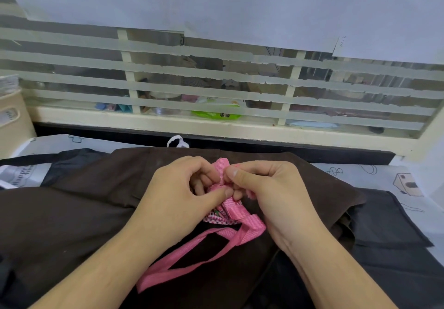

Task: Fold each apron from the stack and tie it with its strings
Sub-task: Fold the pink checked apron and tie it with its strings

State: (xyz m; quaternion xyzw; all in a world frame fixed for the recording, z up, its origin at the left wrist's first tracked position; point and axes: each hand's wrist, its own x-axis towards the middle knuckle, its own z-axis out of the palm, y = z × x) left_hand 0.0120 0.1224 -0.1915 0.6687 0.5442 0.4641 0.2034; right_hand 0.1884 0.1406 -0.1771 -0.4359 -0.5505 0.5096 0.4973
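Both your hands pinch the pink apron strings (230,215) at the knot.
Loose tails trail from your left hand (185,188) and right hand (266,188) toward you, leftward, over the brown apron (96,200).

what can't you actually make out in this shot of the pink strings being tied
- Head view: the knot itself, hidden between the left hand and right hand pinching the pink strings.
- The folded apron: only a patterned sliver shows under the strings.
- The brown cloth: cut off by the bottom edge.
- Items behind the window: blurred, striped over by tape.
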